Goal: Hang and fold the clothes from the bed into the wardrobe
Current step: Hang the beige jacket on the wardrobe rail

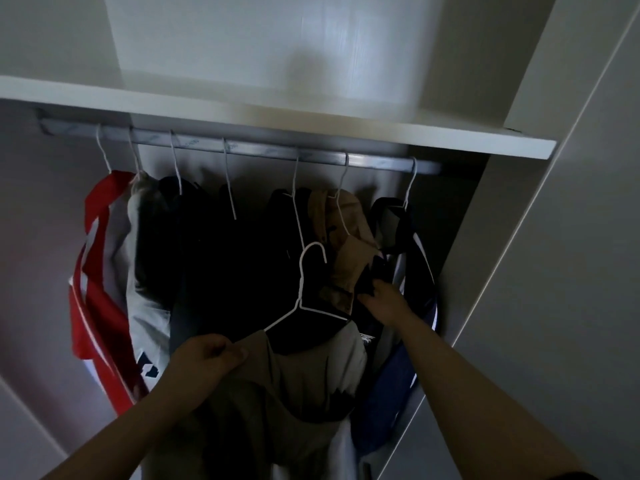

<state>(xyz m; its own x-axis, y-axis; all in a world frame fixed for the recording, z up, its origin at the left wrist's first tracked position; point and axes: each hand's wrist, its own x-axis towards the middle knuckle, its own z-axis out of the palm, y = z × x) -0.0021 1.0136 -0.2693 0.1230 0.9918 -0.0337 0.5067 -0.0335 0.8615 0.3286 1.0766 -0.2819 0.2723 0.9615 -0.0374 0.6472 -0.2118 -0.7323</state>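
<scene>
I face the open wardrobe. A beige-grey garment point(298, 375) sits on a white wire hanger point(304, 289) that is off the rail, its hook free in the air. My left hand point(207, 358) grips the garment's left shoulder at the hanger's end. My right hand point(384, 303) reaches among the hung clothes, fingers on dark fabric beside a tan garment point(349, 244). Above runs the metal rail point(263, 150) with several white hangers hooked over it.
On the rail hang a red-and-white shirt point(93, 271), a grey one, several dark garments point(214, 258) and a blue-and-white jersey point(408, 341) at the right. A white shelf point(346, 133) lies just above the rail. The wardrobe's right side panel point(485, 306) stands close to the jersey.
</scene>
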